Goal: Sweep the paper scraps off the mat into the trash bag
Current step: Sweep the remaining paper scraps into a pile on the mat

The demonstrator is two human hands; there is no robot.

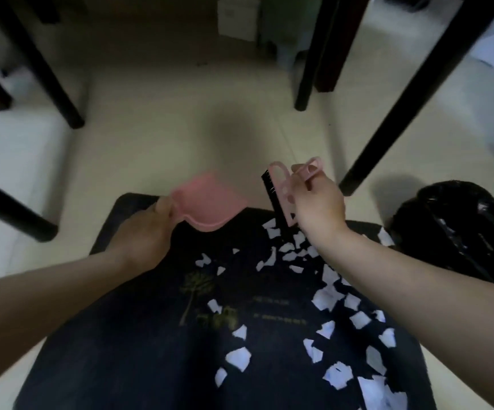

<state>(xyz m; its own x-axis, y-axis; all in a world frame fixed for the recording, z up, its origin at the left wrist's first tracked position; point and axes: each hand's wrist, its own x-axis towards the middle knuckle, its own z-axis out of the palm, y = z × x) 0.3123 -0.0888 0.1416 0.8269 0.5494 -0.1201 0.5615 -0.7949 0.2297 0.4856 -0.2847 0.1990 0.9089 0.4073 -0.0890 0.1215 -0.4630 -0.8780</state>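
Black furniture legs (411, 96) stand on the pale tiled floor (157, 137); a white box (236, 17) sits far back.

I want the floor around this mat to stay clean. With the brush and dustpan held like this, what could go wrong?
1. The paper scraps lie mostly along the mat's right side; a hard stroke of the brush could flick them onto the floor.
2. The pink dustpan in the left hand is off the mat, so scraps could slip under it.
3. The black trash bag looks slumped, so tipping may spill.
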